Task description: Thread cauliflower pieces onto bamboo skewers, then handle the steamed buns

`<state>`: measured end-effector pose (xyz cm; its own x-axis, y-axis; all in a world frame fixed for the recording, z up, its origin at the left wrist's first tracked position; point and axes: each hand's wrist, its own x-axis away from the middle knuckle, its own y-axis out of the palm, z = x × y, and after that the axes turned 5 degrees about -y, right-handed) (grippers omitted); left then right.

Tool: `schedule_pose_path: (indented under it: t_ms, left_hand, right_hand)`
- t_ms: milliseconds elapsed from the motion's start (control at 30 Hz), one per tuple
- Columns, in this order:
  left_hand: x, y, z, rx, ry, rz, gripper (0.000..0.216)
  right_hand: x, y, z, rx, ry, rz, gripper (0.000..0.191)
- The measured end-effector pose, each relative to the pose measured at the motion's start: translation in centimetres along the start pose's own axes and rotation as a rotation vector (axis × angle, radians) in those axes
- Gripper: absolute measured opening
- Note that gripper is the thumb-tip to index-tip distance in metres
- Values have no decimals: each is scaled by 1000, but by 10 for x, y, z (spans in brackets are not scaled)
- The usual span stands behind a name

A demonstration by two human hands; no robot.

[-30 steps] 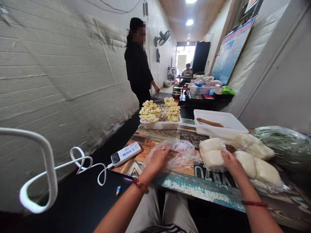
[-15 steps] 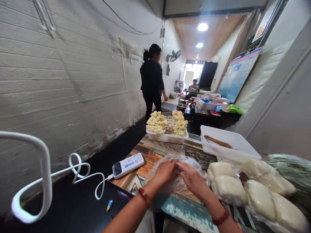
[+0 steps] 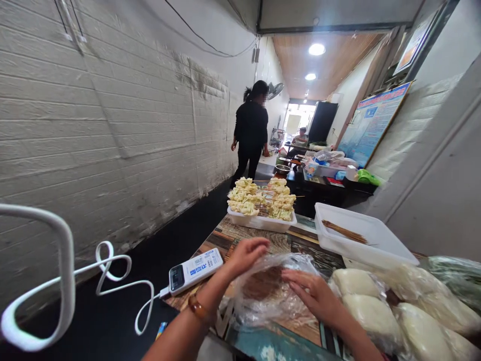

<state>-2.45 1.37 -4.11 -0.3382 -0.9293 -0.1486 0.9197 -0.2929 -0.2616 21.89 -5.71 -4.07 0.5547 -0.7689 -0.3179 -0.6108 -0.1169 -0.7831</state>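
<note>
My left hand (image 3: 246, 254) is lifted a little above the table, fingers curled on the upper edge of a clear plastic bag (image 3: 270, 293). My right hand (image 3: 313, 293) lies on the same bag from the right, its fingers bent and pressed into the film. The bag is crumpled and see-through, lying on the patterned wooden table (image 3: 233, 235). Just right of it sit several pale dough-like lumps (image 3: 370, 313) wrapped in plastic.
A white device (image 3: 194, 269) with a white cable (image 3: 112, 273) lies at the table's left edge. Behind stand a white tray of skewered cauliflower (image 3: 262, 200) and a white tray with bamboo sticks (image 3: 361, 240). A person in black (image 3: 251, 133) stands in the aisle.
My right hand left the wrapped lumps and came over to the clear bag. My left hand rose with the bag's edge. The person in black walked farther away.
</note>
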Motion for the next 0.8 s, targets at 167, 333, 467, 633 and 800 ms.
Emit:
schedule_pose_path:
  t_ms: [167, 333, 467, 633, 800]
  left_hand:
    - [-41, -35, -27, -42, -158, 507, 31]
    - [-62, -50, -46, -146, -197, 725, 39]
    - [-78, -69, -52, -201, -243, 810, 49]
    - [-89, -83, -59, -165, -287, 753, 54]
    - [-81, -73, -63, -61, -272, 685, 49]
  right_hand:
    - [-68, -21, -8, 51, -43, 96, 33]
    - [-150, 11, 35, 235, 60, 123, 47]
    - [-174, 30, 57, 275, 115, 111, 51]
    - [-171, 29, 66, 328, 147, 86, 45]
    - [-154, 21, 63, 369, 154, 52, 41]
